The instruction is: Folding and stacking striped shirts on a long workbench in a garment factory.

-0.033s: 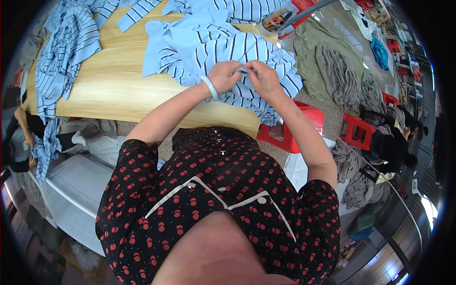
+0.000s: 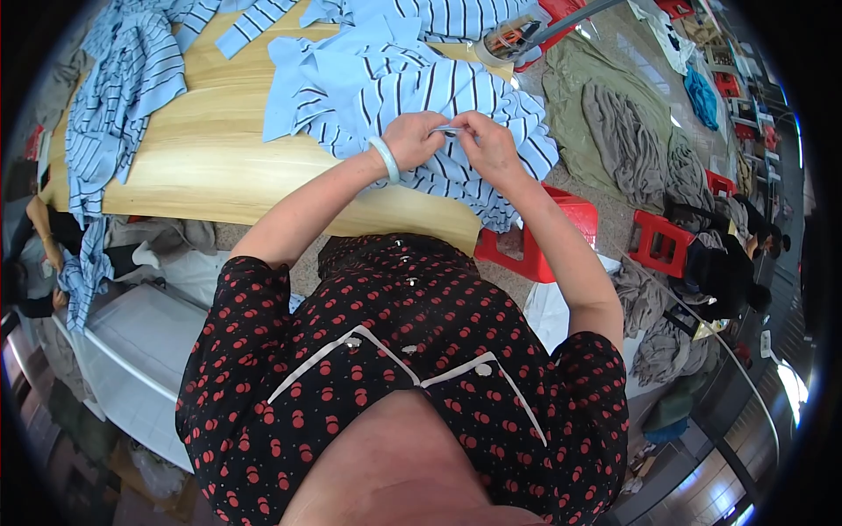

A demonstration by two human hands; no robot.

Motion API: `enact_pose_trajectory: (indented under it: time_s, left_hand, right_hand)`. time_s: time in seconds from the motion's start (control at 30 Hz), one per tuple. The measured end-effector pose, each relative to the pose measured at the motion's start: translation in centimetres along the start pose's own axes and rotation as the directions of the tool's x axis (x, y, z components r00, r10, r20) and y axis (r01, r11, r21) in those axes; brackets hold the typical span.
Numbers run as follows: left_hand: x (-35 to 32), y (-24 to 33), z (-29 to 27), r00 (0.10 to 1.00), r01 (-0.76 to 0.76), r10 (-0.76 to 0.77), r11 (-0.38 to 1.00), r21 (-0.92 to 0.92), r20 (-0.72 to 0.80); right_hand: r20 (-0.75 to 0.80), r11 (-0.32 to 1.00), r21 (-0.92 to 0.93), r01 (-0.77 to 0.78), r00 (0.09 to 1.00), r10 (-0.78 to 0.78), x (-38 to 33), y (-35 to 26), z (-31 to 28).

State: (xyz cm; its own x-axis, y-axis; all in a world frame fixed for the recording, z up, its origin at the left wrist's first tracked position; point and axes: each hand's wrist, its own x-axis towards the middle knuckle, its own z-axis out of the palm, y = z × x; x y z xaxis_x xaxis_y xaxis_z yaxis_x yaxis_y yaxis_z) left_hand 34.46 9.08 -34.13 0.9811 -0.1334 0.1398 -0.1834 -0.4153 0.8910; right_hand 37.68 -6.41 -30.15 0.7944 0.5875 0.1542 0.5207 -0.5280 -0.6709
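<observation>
I am watching both bare hands pinching together: the left hand and the right hand are gripping a small edge of a blue striped shirt between thumbs and fingertips, almost touching, and I cannot tell whether anything finer is hiding in that pinch. Against the frame just before, I am seeing barely any change, only the left forearm and its pale bracelet shifting a touch, so I am judging that the close work is staying on the same spot. The shirt is lying bunched on the right part of the wooden table, its lower folds hanging over the near edge. At the table's far right corner a clear tub is holding small tools. Another striped garment is draping over the table's left end, and a red stool is standing beside the table's near right corner.
</observation>
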Motion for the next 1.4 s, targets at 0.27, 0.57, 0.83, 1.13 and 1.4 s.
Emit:
enact_pose_trajectory:
  time_s: [0.27,0.57,0.83,1.13,1.4]
  left_hand:
    - [0.7,0.1,-2.1,0.960,-0.111,0.099,0.993,0.031,0.263]
    - [1.8,1.9,-3.0,0.921,0.159,-0.098,0.978,-0.135,0.378]
    - [2.0,3.7,-1.6,0.921,0.255,-0.222,0.965,-0.065,0.321]
    - [-3.6,9.4,1.7,0.840,0.193,0.061,0.895,0.403,-0.539]
    - [-8.6,15.8,5.3,0.836,-0.059,0.199,0.959,0.276,-0.512]
  right_hand:
    - [0.115,0.937,0.243,-0.251,0.967,0.229,0.5,-0.5,-0.5]
    - [0.110,0.963,0.215,-0.160,0.984,0.139,1.1,0.4,-1.3]
    - [0.201,0.989,0.110,0.099,0.972,-0.120,-0.1,2.8,-3.1]
    - [0.114,0.831,0.554,0.046,0.985,-0.131,-1.6,-2.0,-9.2]
    - [-0.097,0.166,0.898,0.408,0.552,-0.828,-7.8,-13.3,-14.1]
